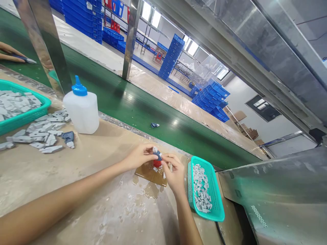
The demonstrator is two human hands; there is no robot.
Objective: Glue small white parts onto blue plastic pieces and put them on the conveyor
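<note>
Between my two hands is a small dark blue plastic part [157,156] with white pieces on it. My left hand [143,156] pinches it from the left, its fingers closed round the edge. From the right, my right hand [174,170] also has its fingers closed at the part, by a white piece. Below them lies a wet brown board [148,175] with a red object [156,163] and a few small white bits. A green basket [219,200] of small white pieces [201,190] stands just right of my right hand.
A white bottle with a blue cap [83,110] stands at the left, beside loose white-grey parts [48,132] and another green basket [44,106]. Behind runs a green conveyor [114,98] carrying a blue part [154,125]. Another person's hand [11,52] is at far left.
</note>
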